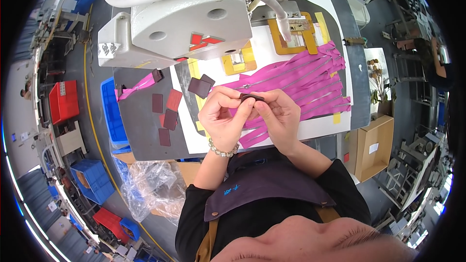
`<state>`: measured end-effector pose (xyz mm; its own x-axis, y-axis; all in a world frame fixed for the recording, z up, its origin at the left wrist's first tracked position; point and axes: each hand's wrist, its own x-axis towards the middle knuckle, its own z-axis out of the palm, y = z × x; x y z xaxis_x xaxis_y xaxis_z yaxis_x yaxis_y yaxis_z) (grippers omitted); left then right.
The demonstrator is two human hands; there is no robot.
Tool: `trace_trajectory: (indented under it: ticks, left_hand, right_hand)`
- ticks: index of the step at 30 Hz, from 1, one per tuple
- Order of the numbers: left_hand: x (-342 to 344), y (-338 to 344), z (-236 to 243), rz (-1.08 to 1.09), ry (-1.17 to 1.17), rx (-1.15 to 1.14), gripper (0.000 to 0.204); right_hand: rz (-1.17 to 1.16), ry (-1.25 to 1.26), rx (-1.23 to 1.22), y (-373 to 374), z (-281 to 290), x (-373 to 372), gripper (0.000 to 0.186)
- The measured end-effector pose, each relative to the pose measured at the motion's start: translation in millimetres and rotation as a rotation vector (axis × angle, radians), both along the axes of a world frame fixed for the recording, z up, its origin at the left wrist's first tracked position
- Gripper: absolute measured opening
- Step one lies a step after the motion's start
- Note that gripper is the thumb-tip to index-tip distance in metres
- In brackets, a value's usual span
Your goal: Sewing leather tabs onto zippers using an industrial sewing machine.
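Observation:
Above the table's front edge, my left hand (224, 119) and my right hand (280, 120) pinch one small dark maroon patch (252, 97) between thumbs and fingertips. The patch looks bent or folded; its underside is hidden. Behind and beside my hands lie many magenta zipper strips (310, 80), side by side on white board. Left of my left hand are two overlapping dark patches (199, 88). Farther left lie a reddish patch (174, 100) and several dark ones (158, 103). A folded magenta strip (141, 85) with a dark end piece rests near the table's left edge.
A large white sewing machine (189, 24) overhangs the back of the table. Yellow frames (275, 39) sit under its head. A blue bin (110, 111) and clear plastic bag (153, 184) are at the left; an open cardboard box (376, 148) stands at the right.

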<state>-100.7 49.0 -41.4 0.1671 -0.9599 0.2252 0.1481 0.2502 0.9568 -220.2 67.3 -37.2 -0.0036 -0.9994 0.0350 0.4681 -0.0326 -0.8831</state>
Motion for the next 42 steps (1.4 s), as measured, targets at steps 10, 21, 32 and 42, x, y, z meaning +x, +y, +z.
trace_trajectory:
  ticks: [10, 21, 32, 42]
  left_hand:
    - [9, -4, 8, -0.195, -0.188, 0.006, 0.017]
    - [10, 8, 5, -0.250, -0.373, 0.096, 0.028]
    - [0, 8, 1, -0.188, -0.333, 0.042, 0.024]
    - [-3, 8, -3, -0.179, -0.309, 0.085, 0.022]
  right_hand:
    - [0.016, 0.014, -0.032, 4, 4, -3, 0.013]
    - [0.017, 0.043, 0.058, 4, 1, -5, 0.012]
    - [-0.006, -0.001, 0.087, 2, -3, -4, 0.013]
    - [-0.009, -0.030, 0.110, 1, -3, -3, 0.012]
